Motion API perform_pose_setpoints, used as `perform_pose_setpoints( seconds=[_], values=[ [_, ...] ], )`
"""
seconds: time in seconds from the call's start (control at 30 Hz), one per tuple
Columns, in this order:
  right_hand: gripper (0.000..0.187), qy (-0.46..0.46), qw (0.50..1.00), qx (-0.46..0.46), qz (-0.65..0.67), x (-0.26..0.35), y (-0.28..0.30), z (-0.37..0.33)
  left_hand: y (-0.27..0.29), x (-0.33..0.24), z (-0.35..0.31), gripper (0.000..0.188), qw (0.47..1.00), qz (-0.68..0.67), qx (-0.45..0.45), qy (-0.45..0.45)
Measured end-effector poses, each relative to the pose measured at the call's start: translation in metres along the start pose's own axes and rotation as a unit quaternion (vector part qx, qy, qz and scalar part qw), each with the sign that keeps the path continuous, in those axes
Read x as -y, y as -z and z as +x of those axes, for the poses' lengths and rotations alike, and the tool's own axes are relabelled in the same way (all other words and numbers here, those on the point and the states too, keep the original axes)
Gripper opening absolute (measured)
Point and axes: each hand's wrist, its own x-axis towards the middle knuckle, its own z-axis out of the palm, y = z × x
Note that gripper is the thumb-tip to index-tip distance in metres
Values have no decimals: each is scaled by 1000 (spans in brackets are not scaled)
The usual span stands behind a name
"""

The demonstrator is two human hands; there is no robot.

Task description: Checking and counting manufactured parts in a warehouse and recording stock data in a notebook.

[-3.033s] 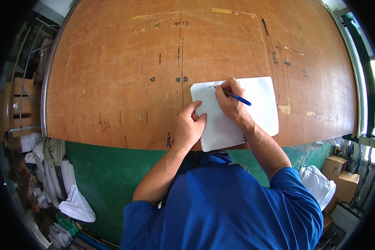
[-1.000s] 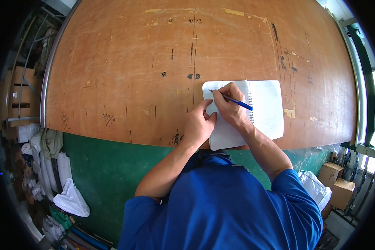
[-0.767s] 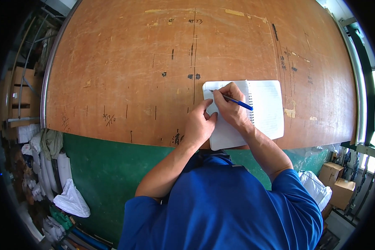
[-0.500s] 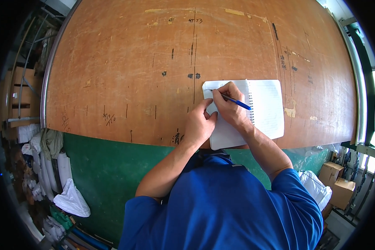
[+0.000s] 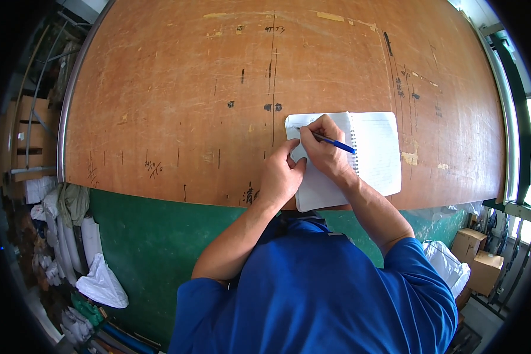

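A spiral-bound notebook [image 5: 376, 156] lies open on the wooden table near its front edge. In my right hand [image 5: 324, 147] is a blue pen [image 5: 343, 146], fingers closed round it. The pen's tip rests at the upper part of the left page, where a few small marks show; the rest of that page is partly hidden under my hands. My left hand [image 5: 283, 172] holds the notebook at its left edge, with the fingers curled and the thumb over the page. The right page has faint lines.
The large brown tabletop [image 5: 159, 88] carries scratches, dark pen marks and torn tape bits. Below it is a green floor [image 5: 141, 236]. White bags and rolls [image 5: 103, 282] lie at the left, cardboard boxes [image 5: 485, 272] and a white plastic bag [image 5: 445, 265] at the right.
Both hands keep their hold on the pen and the notebook. The whole view has shifted very slightly; otherwise nothing has visibly moved.
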Motion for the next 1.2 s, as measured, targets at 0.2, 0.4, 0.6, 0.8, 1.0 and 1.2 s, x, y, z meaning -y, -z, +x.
perform_pose_setpoints(
  seconds=[0.2, 0.4, 0.6, 0.8, 1.0, 1.2],
  values=[
    [14, -15, 1000, -1, 23, -4, 0, 0, 0, 0, 0, 42, 1000, 5, 1, -5],
    [14, -12, 1000, -2, 22, -4, 0, 1, 1, -2, 0, 41, 1000, -7, 4, 0],
    [14, -12, 1000, -3, 19, -3, 0, 0, 0, 0, 0, 41, 1000, -5, 3, -2],
    [14, -17, 1000, 5, 4, 0, 1, 1, 0, 0, 0, 42, 1000, -3, 6, 2],
    [14, -2, 1000, 3, 3, -4, 0, 1, -1, 2, 0, 42, 1000, -6, 1, -3],
    [14, 13, 1000, -4, -6, -4, 1, 0, 1, -1, 1, 42, 1000, -4, 3, -1]
  ],
)
